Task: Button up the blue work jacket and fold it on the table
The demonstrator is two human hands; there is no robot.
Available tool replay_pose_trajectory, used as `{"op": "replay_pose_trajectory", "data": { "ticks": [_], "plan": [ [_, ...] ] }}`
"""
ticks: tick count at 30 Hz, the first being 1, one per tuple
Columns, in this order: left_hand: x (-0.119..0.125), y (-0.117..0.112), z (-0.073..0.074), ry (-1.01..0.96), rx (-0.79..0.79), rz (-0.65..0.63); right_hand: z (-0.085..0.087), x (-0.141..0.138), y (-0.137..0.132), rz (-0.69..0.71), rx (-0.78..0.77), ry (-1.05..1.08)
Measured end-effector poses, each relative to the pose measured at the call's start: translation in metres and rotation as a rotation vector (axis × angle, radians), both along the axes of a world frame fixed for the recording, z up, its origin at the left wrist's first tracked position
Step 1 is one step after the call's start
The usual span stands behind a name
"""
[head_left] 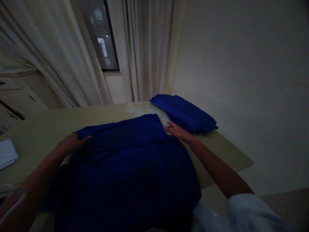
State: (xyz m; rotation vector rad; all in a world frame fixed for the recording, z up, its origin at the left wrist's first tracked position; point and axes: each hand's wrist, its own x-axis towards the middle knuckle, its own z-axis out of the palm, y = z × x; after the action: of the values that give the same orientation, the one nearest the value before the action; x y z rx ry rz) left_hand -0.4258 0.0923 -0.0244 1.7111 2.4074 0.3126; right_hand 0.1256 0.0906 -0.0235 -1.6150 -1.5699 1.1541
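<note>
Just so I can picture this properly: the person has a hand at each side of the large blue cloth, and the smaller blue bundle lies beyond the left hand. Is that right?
Not quite: in the head view, the smaller blue bundle lies beyond the right hand, not the left hand. There is indeed a hand at each side of the large blue cloth.

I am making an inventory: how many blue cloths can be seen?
2: the large cloth between the left hand and right hand, and the folded cloth beyond the right hand. More may be hidden.
</note>
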Motion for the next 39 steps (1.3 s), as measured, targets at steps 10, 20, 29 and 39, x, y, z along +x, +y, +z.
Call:
{"op": "replay_pose_trajectory", "data": {
  "ticks": [10,20,29,39],
  "plan": [
    [0.025,0.041,0.019,-0.026,0.287,-0.104,-0.003,-0.073,0.092,-0.083,0.454,-0.275],
    [0.112,0.059,-0.026,0.167,0.072,-0.298,-0.018,-0.106,0.089,0.075,0.509,-0.500],
    [0.163,0.067,0.013,-0.043,0.476,-0.490,-0.027,-0.173,0.075,0.157,0.599,-0.328],
    [0.211,0.054,-0.006,-0.102,0.577,-0.750,0.036,0.006,0.127,-0.789,0.644,-0.125]
  ]
}}
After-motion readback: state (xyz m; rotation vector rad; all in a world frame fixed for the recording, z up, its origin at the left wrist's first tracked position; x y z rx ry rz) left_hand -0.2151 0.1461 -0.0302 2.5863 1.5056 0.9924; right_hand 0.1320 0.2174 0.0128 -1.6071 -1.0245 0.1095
